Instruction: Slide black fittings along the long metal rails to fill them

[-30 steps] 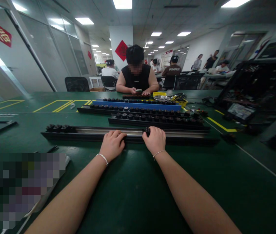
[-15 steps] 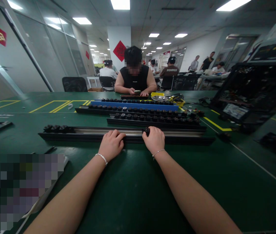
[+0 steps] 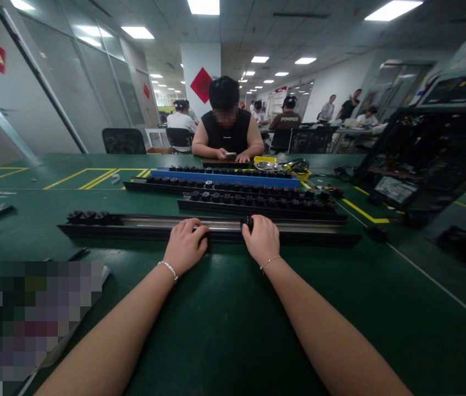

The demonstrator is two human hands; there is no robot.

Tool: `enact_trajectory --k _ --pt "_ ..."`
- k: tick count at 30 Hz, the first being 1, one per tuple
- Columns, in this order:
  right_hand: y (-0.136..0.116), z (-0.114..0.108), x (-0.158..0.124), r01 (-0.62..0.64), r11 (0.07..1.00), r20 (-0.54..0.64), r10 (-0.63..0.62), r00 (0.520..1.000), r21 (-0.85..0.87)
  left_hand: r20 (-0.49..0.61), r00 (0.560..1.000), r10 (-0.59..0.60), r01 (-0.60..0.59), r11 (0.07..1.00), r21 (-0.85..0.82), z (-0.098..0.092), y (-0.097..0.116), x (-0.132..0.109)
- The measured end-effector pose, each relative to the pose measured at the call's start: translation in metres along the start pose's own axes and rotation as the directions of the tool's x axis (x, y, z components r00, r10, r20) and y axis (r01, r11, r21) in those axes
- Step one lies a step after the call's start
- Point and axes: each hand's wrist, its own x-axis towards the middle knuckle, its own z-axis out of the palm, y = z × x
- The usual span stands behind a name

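Note:
A long black rail with a silver channel (image 3: 142, 225) lies across the green table (image 3: 225, 324) in front of me. My left hand (image 3: 184, 245) rests on the rail's near edge, fingers curled over it. My right hand (image 3: 261, 237) sits just to the right, closed around a small black knob-like part (image 3: 249, 222) on the rail. A few black parts (image 3: 88, 216) sit at the rail's left end.
Behind lie two more black rails (image 3: 258, 206) and a blue one (image 3: 225, 177), each lined with several black parts. A seated person (image 3: 227, 129) faces me across the table. A black rack (image 3: 426, 159) stands at right. Other people work farther back.
My hands stay on the rail, almost still. The view has shifted slightly, so the rail and the left end parts sit a little further left.

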Motion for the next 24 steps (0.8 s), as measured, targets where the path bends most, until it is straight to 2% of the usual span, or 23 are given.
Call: enact_trajectory --k 12,24 --pt "0.002 0.000 0.000 -0.001 1.000 -0.029 0.001 1.000 0.016 -0.030 0.996 -0.085 0.086 0.996 0.005 0.008 -0.001 0.002" --pt "0.013 -0.009 0.002 -0.051 0.999 0.006 0.051 0.999 -0.015 -0.064 0.995 -0.071 0.074 0.997 0.037 0.011 -0.003 0.001"
